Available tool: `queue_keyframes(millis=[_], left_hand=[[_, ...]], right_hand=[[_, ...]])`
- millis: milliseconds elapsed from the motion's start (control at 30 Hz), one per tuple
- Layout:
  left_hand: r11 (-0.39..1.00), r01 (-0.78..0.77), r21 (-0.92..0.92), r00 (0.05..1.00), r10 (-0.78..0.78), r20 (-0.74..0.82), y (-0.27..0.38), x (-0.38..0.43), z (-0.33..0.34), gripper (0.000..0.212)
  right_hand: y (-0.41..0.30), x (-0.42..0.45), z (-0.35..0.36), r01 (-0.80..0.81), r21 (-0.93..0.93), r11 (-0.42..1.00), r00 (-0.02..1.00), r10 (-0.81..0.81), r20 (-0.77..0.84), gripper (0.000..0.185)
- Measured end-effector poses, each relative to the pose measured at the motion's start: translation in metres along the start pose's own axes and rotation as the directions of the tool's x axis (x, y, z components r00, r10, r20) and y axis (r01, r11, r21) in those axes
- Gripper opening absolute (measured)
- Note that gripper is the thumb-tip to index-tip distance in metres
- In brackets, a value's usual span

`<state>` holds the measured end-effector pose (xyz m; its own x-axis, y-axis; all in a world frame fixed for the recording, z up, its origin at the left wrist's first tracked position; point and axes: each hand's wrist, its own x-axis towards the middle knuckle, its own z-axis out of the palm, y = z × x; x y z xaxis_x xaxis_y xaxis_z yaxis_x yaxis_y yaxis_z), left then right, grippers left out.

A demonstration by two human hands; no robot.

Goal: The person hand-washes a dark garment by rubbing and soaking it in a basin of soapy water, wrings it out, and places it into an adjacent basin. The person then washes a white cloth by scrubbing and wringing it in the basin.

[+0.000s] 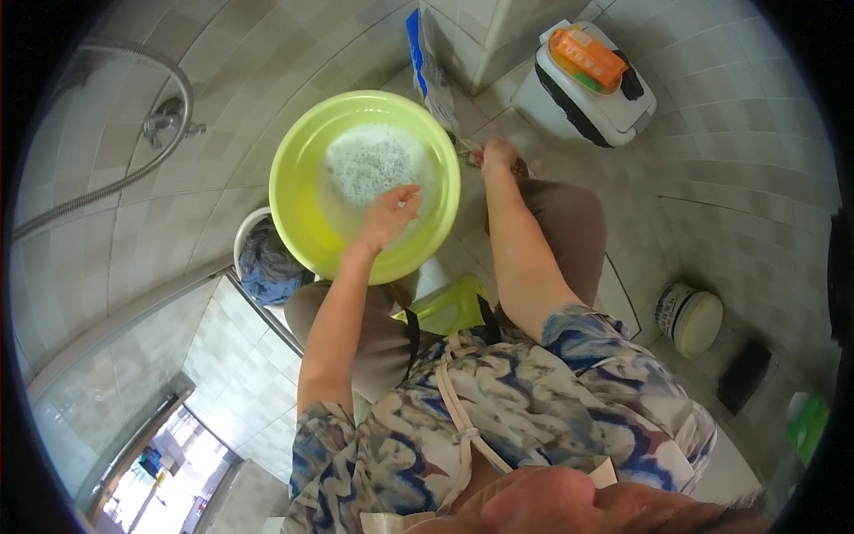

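A large yellow-green plastic basin [365, 98] stands before me, holding water with white suds [373, 160] on top. My left hand [392, 213] is above the basin near the edge of the suds, fingers spread and nothing in them. Outside the basin's right rim, my right hand [499, 157] is lowered by my right knee with its fingers curled. A small greenish-grey thing [467, 144] lies at those fingertips; whether I grip it is unclear. Right behind it, a blue and white plastic bag [434, 83] leans upright near the wall.
Left of the basin, a white bucket [245, 223] holds grey and blue cloth [270, 263]. A metal shower hose [185, 87] hangs by the wall tap [163, 125]. An orange package [587, 57] rests on a white lidded bin [534, 103]. A tub [697, 324] stands at right.
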<state>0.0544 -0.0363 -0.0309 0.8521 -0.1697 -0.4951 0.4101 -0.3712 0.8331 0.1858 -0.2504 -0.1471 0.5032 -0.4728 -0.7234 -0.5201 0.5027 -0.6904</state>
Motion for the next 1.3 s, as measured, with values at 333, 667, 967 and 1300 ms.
queue_keyframes(millis=[333, 667, 967, 1300], left_hand=[[0.974, 0.171, -0.152, 0.985, -0.169, 0.024, -0.028, 0.006, -0.004, 0.041], [0.957, 0.154, -0.247, 0.985, -0.167, -0.035, -0.033, 0.017, -0.019, 0.036], [0.983, 0.146, -0.111, 0.989, -0.148, -0.011, -0.022, 0.012, -0.027, 0.028], [0.991, -0.007, -0.137, 0.993, -0.010, -0.118, -0.037, 0.017, -0.019, 0.035]], right_hand=[[0.107, 0.059, 0.002, 0.484, -0.770, 0.416, 0.860, -0.390, 0.330, 0.041], [0.123, 0.107, 0.021, 0.499, -0.866, -0.018, 0.850, -0.183, 0.494, 0.047], [0.133, 0.135, 0.014, 0.587, -0.747, 0.311, 0.804, -0.332, 0.494, 0.031], [-0.007, 0.021, 0.044, 0.166, 0.344, 0.924, 0.875, -0.299, 0.381, 0.026]])
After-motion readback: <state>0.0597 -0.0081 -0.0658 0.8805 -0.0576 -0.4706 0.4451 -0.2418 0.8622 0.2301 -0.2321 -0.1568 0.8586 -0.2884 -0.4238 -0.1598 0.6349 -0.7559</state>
